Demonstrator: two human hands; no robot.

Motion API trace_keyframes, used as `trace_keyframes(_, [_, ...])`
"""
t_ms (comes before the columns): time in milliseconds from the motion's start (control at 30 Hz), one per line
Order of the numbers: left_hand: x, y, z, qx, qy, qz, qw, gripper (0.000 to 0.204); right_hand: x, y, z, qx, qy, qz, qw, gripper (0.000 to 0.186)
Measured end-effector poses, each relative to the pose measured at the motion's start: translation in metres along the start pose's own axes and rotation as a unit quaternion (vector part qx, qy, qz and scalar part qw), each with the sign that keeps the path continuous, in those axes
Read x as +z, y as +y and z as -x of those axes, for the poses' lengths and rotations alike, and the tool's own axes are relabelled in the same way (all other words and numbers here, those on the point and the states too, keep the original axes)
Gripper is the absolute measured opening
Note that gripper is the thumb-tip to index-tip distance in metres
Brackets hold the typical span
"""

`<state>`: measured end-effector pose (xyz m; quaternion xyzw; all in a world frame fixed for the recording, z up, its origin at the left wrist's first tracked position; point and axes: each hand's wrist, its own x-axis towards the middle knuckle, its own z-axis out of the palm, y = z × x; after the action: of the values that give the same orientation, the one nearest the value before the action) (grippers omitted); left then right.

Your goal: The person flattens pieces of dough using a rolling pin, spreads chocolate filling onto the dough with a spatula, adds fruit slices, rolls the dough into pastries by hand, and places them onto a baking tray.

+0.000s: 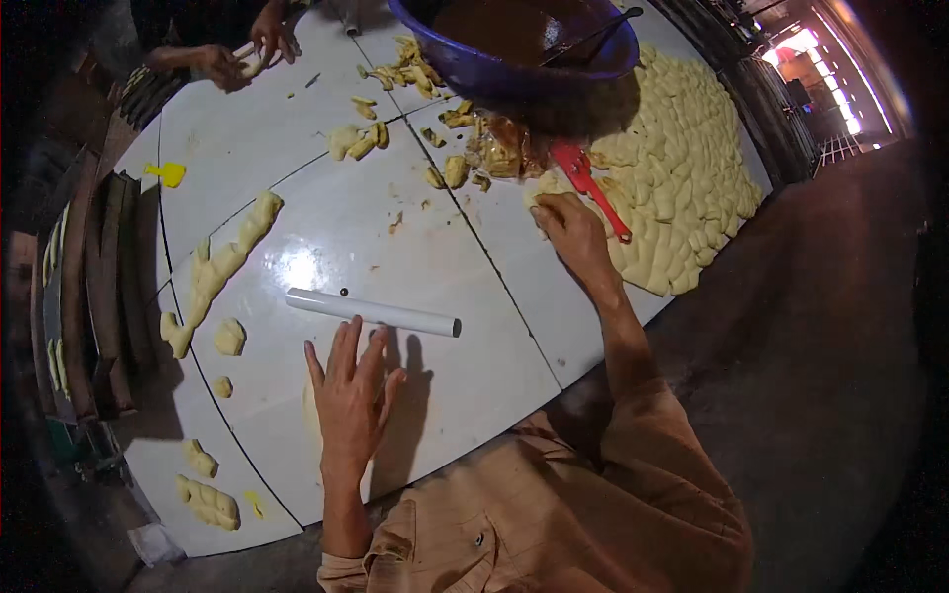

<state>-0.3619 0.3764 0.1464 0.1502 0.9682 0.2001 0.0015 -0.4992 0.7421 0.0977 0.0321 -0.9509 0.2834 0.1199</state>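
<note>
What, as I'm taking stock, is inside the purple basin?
The purple basin holds a brown mixture and a dark utensil; the mixture covers the bottom, which cannot be seen.

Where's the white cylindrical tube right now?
Head view, left of centre: the white cylindrical tube lies on the glossy white tabletop, right at the fingertips of the open left hand; contact is hard to tell.
</note>
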Motion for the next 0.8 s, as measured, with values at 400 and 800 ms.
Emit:
trace_keyframes(400, [0.037,0.087,-0.082,0.099,-0.010,0.102,0.990,0.041,-0.041,0.028,-0.041,0.041,-0.131,0.038,0.990,0.036])
trace_keyframes(800, [0.020,0.061,-0.012,-0.064,0.026,0.207,0.976,0.043,-0.035,-0.062,0.068,0.190,-0.278,-0.390,0.857,0.033])
